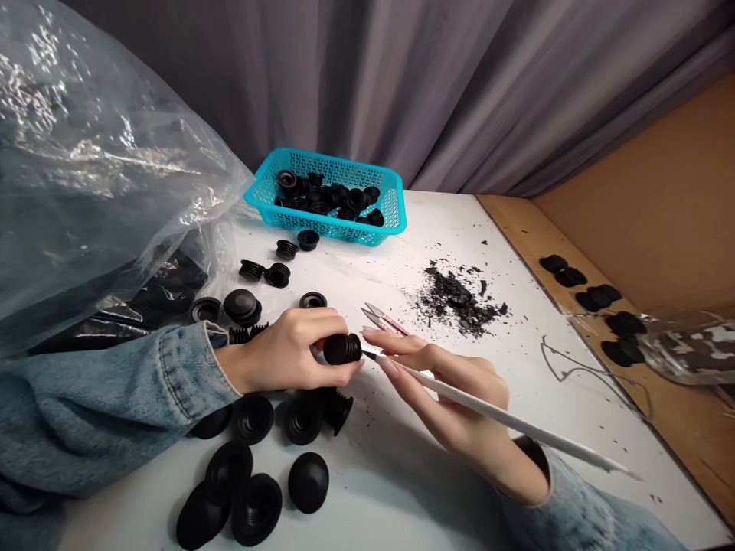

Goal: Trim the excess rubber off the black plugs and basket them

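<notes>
My left hand (292,348) is closed around a black ribbed plug (343,349), its ribbed end turned to the right. A long, thin white stick-like tool (488,413) with a dark, pointed tip is pinched in my right hand (453,390). That tip is close by the plug's ribbed end; whether the two touch I cannot tell. Beyond my right fingertips lies a pair of thread snips (383,317), blades pointing left, its handle partly hidden. Several loose black plugs (308,482) are scattered beneath and around my left hand, some cap up, some showing their hollow side.
A turquoise basket (367,236) of black plugs stands at the back. Black shavings (459,298) lie in a heap on the white table (413,474). At left is a large clear plastic bag (115,176). Paired black pieces (623,325) and a grey cord (597,375) lie at right.
</notes>
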A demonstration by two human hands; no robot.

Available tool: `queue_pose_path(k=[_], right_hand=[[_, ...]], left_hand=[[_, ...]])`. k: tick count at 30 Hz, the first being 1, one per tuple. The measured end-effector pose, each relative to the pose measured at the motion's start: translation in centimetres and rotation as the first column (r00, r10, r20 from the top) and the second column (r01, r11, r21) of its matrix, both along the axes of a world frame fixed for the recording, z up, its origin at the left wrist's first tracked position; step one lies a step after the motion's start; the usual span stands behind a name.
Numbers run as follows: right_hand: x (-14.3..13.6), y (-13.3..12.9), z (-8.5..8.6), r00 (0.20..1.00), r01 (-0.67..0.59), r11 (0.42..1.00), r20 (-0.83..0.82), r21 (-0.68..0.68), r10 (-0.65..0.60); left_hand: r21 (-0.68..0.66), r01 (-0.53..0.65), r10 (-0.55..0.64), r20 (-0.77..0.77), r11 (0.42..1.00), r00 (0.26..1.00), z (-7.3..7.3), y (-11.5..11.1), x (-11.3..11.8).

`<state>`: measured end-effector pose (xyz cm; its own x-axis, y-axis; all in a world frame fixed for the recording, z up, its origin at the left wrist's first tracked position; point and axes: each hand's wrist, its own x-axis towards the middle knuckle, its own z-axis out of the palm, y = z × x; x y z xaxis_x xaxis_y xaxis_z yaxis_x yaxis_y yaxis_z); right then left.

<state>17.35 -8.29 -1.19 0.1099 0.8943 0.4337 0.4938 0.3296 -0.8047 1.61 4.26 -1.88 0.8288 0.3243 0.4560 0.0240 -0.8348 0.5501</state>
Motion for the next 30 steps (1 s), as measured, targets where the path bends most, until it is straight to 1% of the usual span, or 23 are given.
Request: queue_pose_path(k=[3, 5, 8, 11, 13, 15, 17, 18, 21, 24, 27, 29, 30], right_hand=[[-0.2, 0.0, 0.2, 0.989, 0.045, 0.999, 0.140, 0.028, -0.048], [-0.3, 0.0, 0.3, 0.978, 0.064, 0.997, 0.197, 0.040, -0.071], [-0.3, 0.0, 0.1, 0.969, 0.101, 0.994, 0.220, 0.047, -0.109], [-0.3, 0.0, 0.0, 0.966, 0.152, 0.987, 0.202, 0.055, -0.160], [-0.3, 0.0, 0.0, 0.972, 0.162, 0.985, 0.165, 0.052, -0.169], [-0.3, 0.0, 0.1, 0.985, 0.140, 0.990, 0.102, 0.010, -0.140], [-0.2, 0.1, 0.3, 0.994, 0.112, 0.989, -0.001, -0.094, -0.113], [-0.2, 0.1, 0.4, 0.991, 0.099, 0.981, -0.067, -0.166, -0.112], [0.2, 0.5, 0.3, 0.954, 0.070, 0.927, -0.246, -0.369, -0.170], [0.4, 1.0, -0.2, 0.917, 0.049, 0.874, -0.326, -0.483, -0.231], [0.6, 1.3, -0.4, 0.893, 0.007, 0.849, -0.378, -0.529, -0.243], [1.2, 1.8, 0.0, 0.892, 0.022, 0.857, -0.378, -0.515, -0.250], [1.7, 2.3, 0.4, 0.899, 0.054, 0.873, -0.356, -0.485, -0.254]], left_hand=[[0.007, -0.012, 0.012, -0.019, 1.000, 1.000, -0.1, 0.0, 0.0], [0.013, -0.025, 0.026, -0.027, 1.000, 0.999, -0.1, 0.0, 0.0], [0.026, -0.046, 0.047, -0.038, 0.999, 0.998, -0.3, 0.0, 0.0], [0.026, -0.050, 0.051, -0.060, 0.998, 0.997, -0.4, 0.0, -0.1], [0.017, -0.047, 0.049, -0.079, 0.999, 0.996, -0.4, 0.0, -0.1], [0.010, -0.048, 0.048, -0.095, 0.999, 0.994, -0.3, 0.0, -0.1], [0.001, -0.051, 0.051, -0.101, 0.999, 0.994, -0.2, 0.1, -0.1], [-0.005, -0.055, 0.055, -0.102, 0.998, 0.993, -0.2, 0.1, 0.0], [-0.040, -0.076, 0.071, -0.115, 0.996, 0.991, -0.2, 0.1, 0.1], [-0.080, -0.074, 0.064, -0.122, 0.994, 0.991, -0.5, 0.1, 0.1], [-0.138, -0.079, 0.066, -0.098, 0.987, 0.993, -0.8, 0.1, 0.0], [-0.247, -0.118, 0.108, -0.057, 0.962, 0.993, -0.9, 0.2, 0.1], [-0.318, -0.148, 0.149, -0.020, 0.936, 0.989, -0.9, 0.4, 0.2]])
